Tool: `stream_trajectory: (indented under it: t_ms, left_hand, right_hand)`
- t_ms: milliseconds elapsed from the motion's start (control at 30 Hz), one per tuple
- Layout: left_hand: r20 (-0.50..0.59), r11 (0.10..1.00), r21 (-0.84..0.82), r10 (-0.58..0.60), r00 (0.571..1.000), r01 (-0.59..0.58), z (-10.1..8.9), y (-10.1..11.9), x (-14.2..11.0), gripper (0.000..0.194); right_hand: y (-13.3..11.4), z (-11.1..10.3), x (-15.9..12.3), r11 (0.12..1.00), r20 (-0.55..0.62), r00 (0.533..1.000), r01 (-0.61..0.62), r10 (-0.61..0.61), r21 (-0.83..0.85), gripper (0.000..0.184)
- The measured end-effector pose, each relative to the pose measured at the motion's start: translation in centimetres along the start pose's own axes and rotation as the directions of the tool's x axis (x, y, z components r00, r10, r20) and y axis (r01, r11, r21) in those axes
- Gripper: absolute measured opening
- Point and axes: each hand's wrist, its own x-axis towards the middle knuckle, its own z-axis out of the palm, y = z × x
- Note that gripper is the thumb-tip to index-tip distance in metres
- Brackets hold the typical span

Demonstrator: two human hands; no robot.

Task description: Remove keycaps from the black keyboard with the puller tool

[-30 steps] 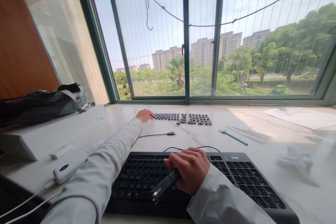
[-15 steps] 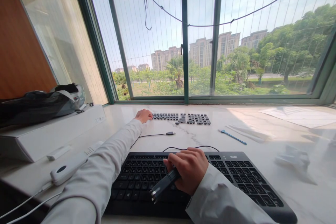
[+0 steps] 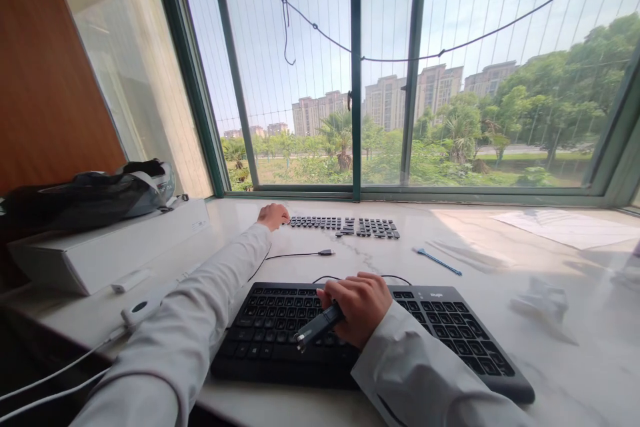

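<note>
My left hand [image 3: 273,215] reaches out to the left end of the rows of loose black keycaps [image 3: 320,222] by the window. Its fingers are drawn together, and what they pinch, if anything, is hidden. Closer in lies a black keyboard [image 3: 450,330] with many bare key sockets; keycaps still sit on its lower left part. My right hand [image 3: 361,307] is closed around a black-handled tool with metal prongs [image 3: 318,328]. It holds the tool over the middle of the keyboard, prongs pointing down and left.
A black USB cable [image 3: 300,255] lies behind the keyboard. To the right are a thin blue stick tool [image 3: 440,262], crumpled clear plastic [image 3: 545,301] and white paper [image 3: 570,227]. At left, a white box [image 3: 107,250] carries a dark bag [image 3: 85,200], with a white power strip [image 3: 137,309] in front.
The view has shifted slightly, so the keyboard appears a little higher and smaller. Both hands keep nearly the same places, and the pronged tool stays in my right hand.
</note>
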Motion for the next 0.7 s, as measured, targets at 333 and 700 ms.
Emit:
stream_trajectory:
  t_ms: [333, 700]
  left_hand:
    - [-0.148, 0.963, -0.252, 0.06, 0.987, -0.097, -8.1, 6.0, -9.7, 0.033]
    - [-0.371, 0.759, -0.639, -0.167, 0.914, -0.121, -7.0, 8.4, -30.2, 0.036]
  right_hand:
    - [0.3, -0.9, 0.0, 0.994, -0.007, 0.999, -0.054, 0.054, -0.099, 0.022]
    - [1.4, -0.6, 0.1, 0.963, -0.029, 0.968, -0.246, 0.25, 0.112, 0.035]
